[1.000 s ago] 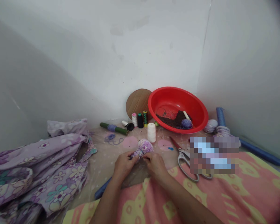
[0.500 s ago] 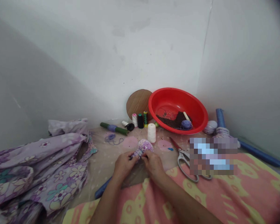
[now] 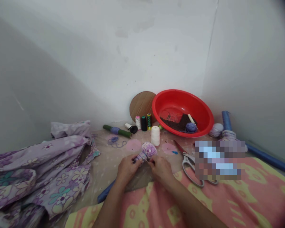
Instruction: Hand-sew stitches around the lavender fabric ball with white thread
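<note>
A bundle of purple floral cloth (image 3: 149, 149), rounded at its far end and gathered on a blue stick (image 3: 106, 191), lies in front of me. My left hand (image 3: 129, 167) is closed round its gathered neck. Just to the right, my right hand (image 3: 161, 167) pinches a thin thread (image 3: 146, 161) that runs to the bundle's neck. A white cone of thread (image 3: 155, 136) stands right behind the bundle. Scissors (image 3: 188, 164) with grey handles and red blades lie to the right of my right hand.
A red basin (image 3: 184, 131) with dark soil and a purple yarn ball (image 3: 191, 127) leans at the back. Several thread spools (image 3: 144, 123) and a green tube (image 3: 106, 127) stand or lie left of it. Floral cloth (image 3: 68, 152) is heaped left; a pink-yellow blanket (image 3: 228, 199) covers the front.
My right hand has drawn slightly away to the right from the bundle's neck, and a thin thread now shows between them. My left hand keeps its hold.
</note>
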Motion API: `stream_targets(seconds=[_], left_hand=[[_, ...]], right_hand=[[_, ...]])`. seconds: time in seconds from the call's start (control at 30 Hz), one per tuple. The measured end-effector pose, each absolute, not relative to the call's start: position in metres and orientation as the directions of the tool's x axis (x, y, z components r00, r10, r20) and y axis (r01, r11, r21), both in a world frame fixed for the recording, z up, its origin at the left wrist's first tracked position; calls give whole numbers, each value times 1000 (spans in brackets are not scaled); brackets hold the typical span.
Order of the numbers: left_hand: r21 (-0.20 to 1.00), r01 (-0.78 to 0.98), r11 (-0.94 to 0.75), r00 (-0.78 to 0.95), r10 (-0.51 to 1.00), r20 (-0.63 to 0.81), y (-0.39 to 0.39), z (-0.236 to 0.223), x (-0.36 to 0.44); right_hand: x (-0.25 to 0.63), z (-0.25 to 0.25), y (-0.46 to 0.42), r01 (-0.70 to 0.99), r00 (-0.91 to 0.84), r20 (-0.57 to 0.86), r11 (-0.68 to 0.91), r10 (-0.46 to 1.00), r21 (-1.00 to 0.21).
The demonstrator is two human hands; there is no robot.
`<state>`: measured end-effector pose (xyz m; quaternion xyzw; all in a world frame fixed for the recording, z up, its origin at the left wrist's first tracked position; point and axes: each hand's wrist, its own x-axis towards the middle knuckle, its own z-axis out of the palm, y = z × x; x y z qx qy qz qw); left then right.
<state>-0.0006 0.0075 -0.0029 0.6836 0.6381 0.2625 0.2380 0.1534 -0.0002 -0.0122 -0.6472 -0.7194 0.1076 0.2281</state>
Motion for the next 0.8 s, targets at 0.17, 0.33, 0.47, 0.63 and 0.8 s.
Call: stream_targets(seconds=[0.17,0.33,0.47,0.63,0.8], left_hand=[[650,746,-144,96,989,109,8,-5,0],[630,771,-96,42,994,100,8,-6,1],[613,782,-107,41,992,121,9,-11,-1],[608,786,-115,48,991,125,7,-10,1],[592,800,-91,31,993,111,1,-2,7]], right_hand=[[144,-9,0,914,-42,182,111,982,-391],[136,-8,0,912,-31,196,108,980,-396],[141,-7,-3,920,-62,272,161,960,-358],[147,-2,-4,908,-181,546,353,818,-228],[144,3,-3,896,-247,600,415,761,-157]])
